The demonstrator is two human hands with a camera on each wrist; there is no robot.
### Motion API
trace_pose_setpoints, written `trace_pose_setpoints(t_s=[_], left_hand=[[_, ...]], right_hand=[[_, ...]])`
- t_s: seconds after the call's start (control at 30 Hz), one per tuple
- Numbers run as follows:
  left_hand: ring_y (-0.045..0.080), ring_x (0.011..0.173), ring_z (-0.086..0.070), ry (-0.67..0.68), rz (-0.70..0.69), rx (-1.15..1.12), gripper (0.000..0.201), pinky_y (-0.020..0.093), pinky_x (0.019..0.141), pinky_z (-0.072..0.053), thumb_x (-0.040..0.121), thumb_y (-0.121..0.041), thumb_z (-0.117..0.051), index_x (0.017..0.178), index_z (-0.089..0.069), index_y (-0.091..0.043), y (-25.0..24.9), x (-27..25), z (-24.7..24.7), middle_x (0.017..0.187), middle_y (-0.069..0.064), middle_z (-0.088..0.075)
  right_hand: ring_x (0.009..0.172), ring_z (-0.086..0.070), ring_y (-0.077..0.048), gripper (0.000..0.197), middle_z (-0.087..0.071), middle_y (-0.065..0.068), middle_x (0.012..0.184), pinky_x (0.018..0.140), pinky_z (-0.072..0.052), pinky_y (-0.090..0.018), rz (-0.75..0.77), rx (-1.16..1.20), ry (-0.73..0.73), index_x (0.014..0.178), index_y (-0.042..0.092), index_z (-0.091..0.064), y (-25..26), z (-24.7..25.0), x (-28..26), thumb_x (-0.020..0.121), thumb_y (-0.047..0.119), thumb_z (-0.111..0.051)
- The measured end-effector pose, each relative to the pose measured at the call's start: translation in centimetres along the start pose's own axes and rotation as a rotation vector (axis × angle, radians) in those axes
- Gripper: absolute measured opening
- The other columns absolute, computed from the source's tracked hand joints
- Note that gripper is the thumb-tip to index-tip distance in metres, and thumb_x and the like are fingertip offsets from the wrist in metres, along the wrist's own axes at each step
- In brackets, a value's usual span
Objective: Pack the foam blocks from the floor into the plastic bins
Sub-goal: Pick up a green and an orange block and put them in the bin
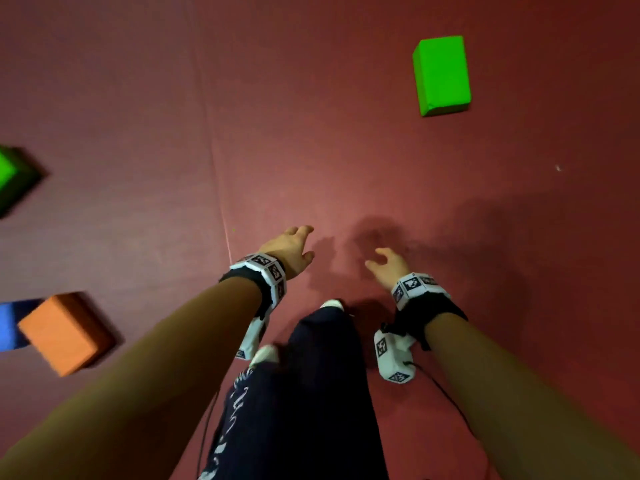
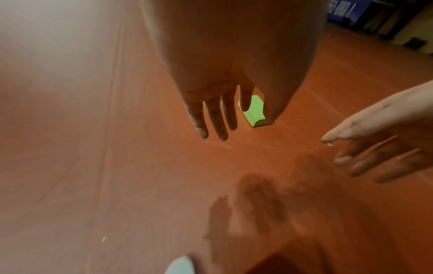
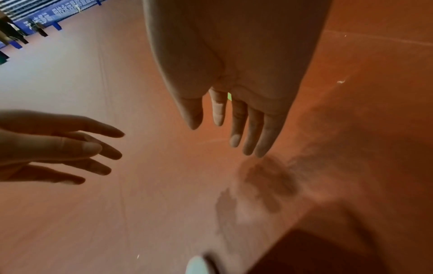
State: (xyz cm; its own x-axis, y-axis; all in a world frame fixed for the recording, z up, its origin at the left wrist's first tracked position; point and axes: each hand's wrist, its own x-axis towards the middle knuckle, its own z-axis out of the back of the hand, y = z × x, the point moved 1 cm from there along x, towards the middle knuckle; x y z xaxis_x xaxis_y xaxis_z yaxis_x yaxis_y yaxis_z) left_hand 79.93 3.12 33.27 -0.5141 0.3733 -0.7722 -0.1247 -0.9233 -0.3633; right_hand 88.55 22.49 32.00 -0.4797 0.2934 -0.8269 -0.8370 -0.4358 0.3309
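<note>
A bright green foam block [image 1: 441, 75] lies on the red floor ahead and to the right; the left wrist view shows the green block [image 2: 254, 113] partly behind my fingers. My left hand [image 1: 290, 249] and right hand [image 1: 386, 265] hang side by side above bare floor, well short of that block, fingers straight and spread, holding nothing. An orange foam block [image 1: 64, 332] lies at the lower left with a blue block [image 1: 8, 325] just behind it. Another green block [image 1: 10, 178] sits at the left edge. No bin is in view.
My dark trouser leg [image 1: 311, 393] and a white shoe tip [image 1: 331, 304] stand between my arms. A seam line [image 1: 221, 209] runs across the red floor mat. Blue banners and clutter [image 3: 28, 27] line the far wall.
</note>
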Motion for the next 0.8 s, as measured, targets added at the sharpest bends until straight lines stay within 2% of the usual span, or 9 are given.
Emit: trace_pose_setpoints(t_s=[0.13,0.23,0.37,0.43,0.6,0.7,0.8], left_hand=[[0.032,0.126,-0.048,0.007,-0.052,-0.017,0.058,0.045,0.103,-0.041,0.094,-0.031,-0.050,0.147,-0.026,-0.021,-6.8,7.9,6.9,0.146,0.010,-0.039],[0.034,0.120,-0.051,-0.007,-0.071,-0.003,0.056,0.044,0.100,-0.042,0.092,-0.028,-0.052,0.143,-0.031,-0.019,-10.5,14.1,11.4,0.139,0.012,-0.046],[0.035,0.125,-0.046,0.047,-0.130,0.048,0.058,0.039,0.103,-0.038,0.092,-0.026,-0.054,0.144,-0.031,-0.016,-15.4,23.8,16.8,0.140,0.016,-0.042],[0.035,0.125,-0.047,0.081,-0.138,0.039,0.059,0.040,0.105,-0.038,0.093,-0.028,-0.054,0.145,-0.030,-0.017,-16.9,28.5,19.1,0.141,0.016,-0.041],[0.034,0.124,-0.049,0.059,-0.100,0.051,0.058,0.042,0.105,-0.039,0.094,-0.029,-0.053,0.146,-0.028,-0.017,-19.5,38.5,23.0,0.146,0.015,-0.036],[0.036,0.125,-0.047,0.057,-0.054,0.088,0.058,0.043,0.105,-0.039,0.095,-0.029,-0.052,0.146,-0.028,-0.015,-20.0,42.8,23.0,0.146,0.015,-0.034],[0.033,0.122,-0.051,0.084,-0.043,0.058,0.058,0.042,0.104,-0.040,0.094,-0.032,-0.052,0.146,-0.029,-0.017,-21.3,48.0,21.8,0.146,0.013,-0.037]], right_hand=[[0.127,-0.048,-0.027,0.047,-0.051,-0.015,0.137,0.099,-0.032,-0.024,-0.022,0.033,-0.050,0.135,0.003,-0.047,3.2,9.2,5.7,0.092,0.018,-0.059],[0.126,-0.048,-0.025,0.048,-0.052,-0.013,0.136,0.098,-0.033,-0.023,-0.062,0.079,-0.074,0.136,0.005,-0.048,5.9,15.0,10.6,0.091,0.019,-0.059],[0.125,-0.049,-0.026,0.050,-0.052,-0.012,0.137,0.106,-0.035,-0.030,-0.109,0.167,-0.109,0.134,0.008,-0.049,8.9,21.9,18.8,0.088,0.022,-0.063],[0.122,-0.051,-0.027,0.049,-0.055,-0.014,0.133,0.106,-0.037,-0.033,-0.126,0.219,-0.159,0.132,0.007,-0.051,10.1,24.6,23.4,0.087,0.021,-0.065],[0.125,-0.048,-0.028,0.048,-0.052,-0.013,0.136,0.105,-0.035,-0.031,-0.158,0.192,-0.142,0.132,0.007,-0.050,12.3,29.4,32.6,0.089,0.022,-0.062],[0.128,-0.046,-0.027,0.053,-0.049,-0.012,0.140,0.107,-0.034,-0.031,-0.183,0.198,-0.100,0.138,0.008,-0.045,12.1,30.6,36.5,0.089,0.023,-0.060],[0.133,-0.041,-0.024,0.058,-0.043,-0.009,0.146,0.105,-0.029,-0.027,-0.191,0.191,-0.078,0.144,0.010,-0.036,11.0,31.3,41.1,0.091,0.022,-0.058]])
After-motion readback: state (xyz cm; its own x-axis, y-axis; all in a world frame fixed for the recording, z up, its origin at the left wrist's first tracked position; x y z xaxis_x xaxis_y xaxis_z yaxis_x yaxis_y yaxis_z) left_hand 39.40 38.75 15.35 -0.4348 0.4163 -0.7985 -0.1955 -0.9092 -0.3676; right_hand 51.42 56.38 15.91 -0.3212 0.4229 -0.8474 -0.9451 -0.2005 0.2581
